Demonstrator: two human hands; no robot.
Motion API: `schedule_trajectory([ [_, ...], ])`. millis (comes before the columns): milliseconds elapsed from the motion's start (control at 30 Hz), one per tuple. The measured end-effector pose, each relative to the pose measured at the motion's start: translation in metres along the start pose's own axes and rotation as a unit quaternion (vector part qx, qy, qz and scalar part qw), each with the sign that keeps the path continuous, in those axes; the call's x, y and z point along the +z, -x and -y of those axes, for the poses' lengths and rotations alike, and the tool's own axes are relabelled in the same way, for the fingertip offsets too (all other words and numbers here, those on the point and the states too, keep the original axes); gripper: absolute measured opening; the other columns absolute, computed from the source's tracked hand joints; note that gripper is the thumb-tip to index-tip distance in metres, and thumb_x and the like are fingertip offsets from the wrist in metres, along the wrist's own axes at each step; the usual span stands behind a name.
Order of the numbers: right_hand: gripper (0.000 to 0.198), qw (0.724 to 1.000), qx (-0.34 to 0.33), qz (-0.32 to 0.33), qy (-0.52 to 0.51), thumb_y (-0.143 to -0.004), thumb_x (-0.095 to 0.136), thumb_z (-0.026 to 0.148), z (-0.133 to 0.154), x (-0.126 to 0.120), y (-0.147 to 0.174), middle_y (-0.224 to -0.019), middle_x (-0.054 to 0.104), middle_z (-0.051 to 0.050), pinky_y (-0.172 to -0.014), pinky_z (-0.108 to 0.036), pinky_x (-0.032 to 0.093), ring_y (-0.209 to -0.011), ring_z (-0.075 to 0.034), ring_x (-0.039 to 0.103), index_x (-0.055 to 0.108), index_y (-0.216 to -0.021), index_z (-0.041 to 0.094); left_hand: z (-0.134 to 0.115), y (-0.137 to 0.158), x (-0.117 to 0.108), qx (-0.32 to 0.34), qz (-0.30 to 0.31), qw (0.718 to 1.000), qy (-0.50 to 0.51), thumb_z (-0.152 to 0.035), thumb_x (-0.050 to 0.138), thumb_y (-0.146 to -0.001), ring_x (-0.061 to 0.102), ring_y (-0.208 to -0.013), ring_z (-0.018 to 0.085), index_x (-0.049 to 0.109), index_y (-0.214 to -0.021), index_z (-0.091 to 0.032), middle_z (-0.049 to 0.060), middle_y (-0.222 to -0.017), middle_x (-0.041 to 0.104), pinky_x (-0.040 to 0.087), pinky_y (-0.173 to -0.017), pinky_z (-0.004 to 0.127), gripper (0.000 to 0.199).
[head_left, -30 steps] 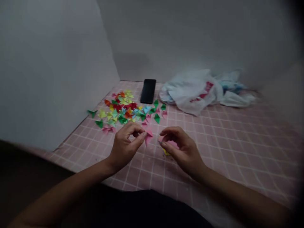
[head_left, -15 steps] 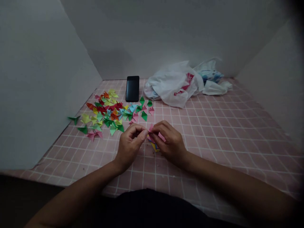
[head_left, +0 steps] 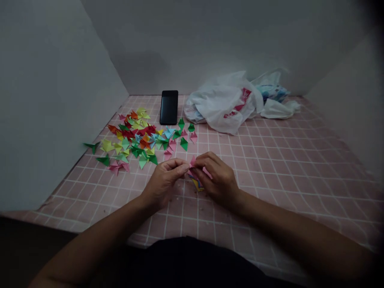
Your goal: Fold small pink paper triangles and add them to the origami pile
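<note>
- Pink folded paper [head_left: 193, 161], one piece: between the two hands, above the counter [head_left: 270, 176] with its pink checked cover.
- Left hand [head_left: 165, 178]: thumb and fingers pinching the paper's left edge.
- Right hand [head_left: 218, 177]: fingers closed on its right side.
- Paper sheets [head_left: 197, 185], yellow and other colours: partly hidden beneath the right hand.
- Folded paper pieces [head_left: 143, 151], multicoloured: scattered beyond the left hand.
- Black phone [head_left: 169, 108]: behind these, beside a white plastic bag [head_left: 219, 103].

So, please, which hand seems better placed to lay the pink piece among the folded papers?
Probably the left hand: both it and the right hand are at the pink piece, but the left sits nearer most of the folded papers.
</note>
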State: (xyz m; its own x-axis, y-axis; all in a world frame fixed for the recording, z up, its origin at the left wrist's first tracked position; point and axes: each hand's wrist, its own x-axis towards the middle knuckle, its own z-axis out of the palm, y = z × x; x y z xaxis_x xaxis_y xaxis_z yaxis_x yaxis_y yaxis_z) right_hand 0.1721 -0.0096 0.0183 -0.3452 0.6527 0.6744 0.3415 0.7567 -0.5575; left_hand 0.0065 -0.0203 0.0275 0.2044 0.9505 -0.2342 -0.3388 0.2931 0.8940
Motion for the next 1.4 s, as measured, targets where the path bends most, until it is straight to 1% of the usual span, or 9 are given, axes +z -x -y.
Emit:
schedule_trajectory([
  [100,0.013,1.000,0.002,0.004,-0.010,-0.091,0.054,0.005,0.000,-0.001,0.000,-0.083,0.059,-0.005,-0.071,-0.031,0.050,-0.081,-0.017,0.057,0.055,-0.090,0.018,-0.003,-0.001,0.000,-0.034,0.014,0.999,0.030,-0.023,0.076,-0.069,0.049,-0.063,0.009,0.070,-0.066,-0.014,-0.001,-0.063,0.058,0.038,-0.064,0.022,0.012],
  [167,0.013,1.000,0.005,0.006,-0.013,-0.091,0.054,0.005,0.000,-0.001,0.000,-0.084,0.059,-0.005,-0.071,-0.031,0.050,-0.081,-0.017,0.057,0.055,-0.091,0.018,-0.004,-0.001,-0.001,-0.042,0.016,0.999,0.031,-0.023,0.076,-0.069,0.049,-0.062,0.010,0.069,-0.064,-0.014,-0.001,-0.062,0.058,0.038,-0.063,0.022,0.013],
  [433,0.011,0.998,0.034,0.017,-0.043,-0.090,0.056,0.007,-0.002,0.001,0.000,-0.082,0.059,-0.005,-0.070,-0.031,0.048,-0.079,-0.017,0.057,0.056,-0.087,0.018,-0.006,-0.002,-0.005,-0.055,0.027,0.998,0.011,-0.023,0.076,-0.071,0.049,-0.063,0.010,0.070,-0.067,-0.013,-0.001,-0.065,0.059,0.038,-0.065,0.023,0.011],
  [767,0.011,0.993,0.088,0.021,-0.073,-0.089,0.060,0.011,-0.005,0.000,-0.002,-0.079,0.060,-0.003,-0.068,-0.030,0.045,-0.075,-0.016,0.057,0.058,-0.082,0.019,-0.003,-0.004,-0.007,-0.042,0.036,0.998,0.020,-0.025,0.074,-0.075,0.051,-0.065,0.010,0.069,-0.069,-0.014,-0.001,-0.066,0.059,0.039,-0.068,0.023,0.013],
  [967,0.011,0.993,0.083,0.021,-0.080,-0.089,0.059,0.010,-0.005,0.001,-0.001,-0.079,0.060,-0.003,-0.067,-0.030,0.045,-0.074,-0.016,0.056,0.057,-0.082,0.019,-0.002,-0.003,-0.006,-0.046,0.037,0.998,0.033,-0.021,0.073,-0.074,0.052,-0.064,0.009,0.068,-0.071,-0.014,-0.001,-0.067,0.059,0.041,-0.067,0.022,0.010],
  [1133,0.013,0.993,0.068,0.037,-0.093,-0.088,0.060,0.008,-0.005,0.001,-0.001,-0.079,0.059,-0.003,-0.068,-0.029,0.044,-0.074,-0.015,0.056,0.056,-0.081,0.018,-0.002,-0.005,-0.009,-0.053,0.028,0.998,-0.004,-0.021,0.075,-0.071,0.054,-0.063,0.010,0.065,-0.069,-0.014,-0.001,-0.066,0.060,0.040,-0.066,0.023,0.013],
  [1267,0.013,0.991,0.068,0.048,-0.109,-0.088,0.061,0.009,-0.005,0.001,-0.002,-0.078,0.060,-0.003,-0.067,-0.028,0.044,-0.073,-0.015,0.056,0.057,-0.079,0.017,-0.004,-0.006,-0.012,-0.034,0.033,0.998,-0.046,-0.019,0.076,-0.068,0.052,-0.065,0.009,0.061,-0.071,-0.015,-0.003,-0.068,0.058,0.038,-0.065,0.023,0.015],
  [1333,0.012,0.989,0.075,0.048,-0.114,-0.088,0.061,0.010,-0.005,0.001,-0.002,-0.078,0.060,-0.003,-0.067,-0.028,0.044,-0.073,-0.014,0.056,0.057,-0.079,0.017,-0.007,-0.005,-0.013,-0.009,0.029,0.998,-0.055,-0.018,0.074,-0.070,0.051,-0.066,0.010,0.061,-0.074,-0.016,-0.003,-0.070,0.057,0.038,-0.066,0.023,0.013],
  [1400,0.011,0.988,0.088,0.043,-0.120,-0.088,0.061,0.011,-0.006,0.000,-0.002,-0.078,0.060,-0.002,-0.067,-0.028,0.044,-0.073,-0.014,0.057,0.058,-0.080,0.017,-0.010,-0.004,-0.012,0.027,0.012,0.998,-0.061,-0.018,0.072,-0.072,0.050,-0.068,0.010,0.062,-0.076,-0.017,-0.003,-0.072,0.056,0.038,-0.069,0.024,0.010],
])
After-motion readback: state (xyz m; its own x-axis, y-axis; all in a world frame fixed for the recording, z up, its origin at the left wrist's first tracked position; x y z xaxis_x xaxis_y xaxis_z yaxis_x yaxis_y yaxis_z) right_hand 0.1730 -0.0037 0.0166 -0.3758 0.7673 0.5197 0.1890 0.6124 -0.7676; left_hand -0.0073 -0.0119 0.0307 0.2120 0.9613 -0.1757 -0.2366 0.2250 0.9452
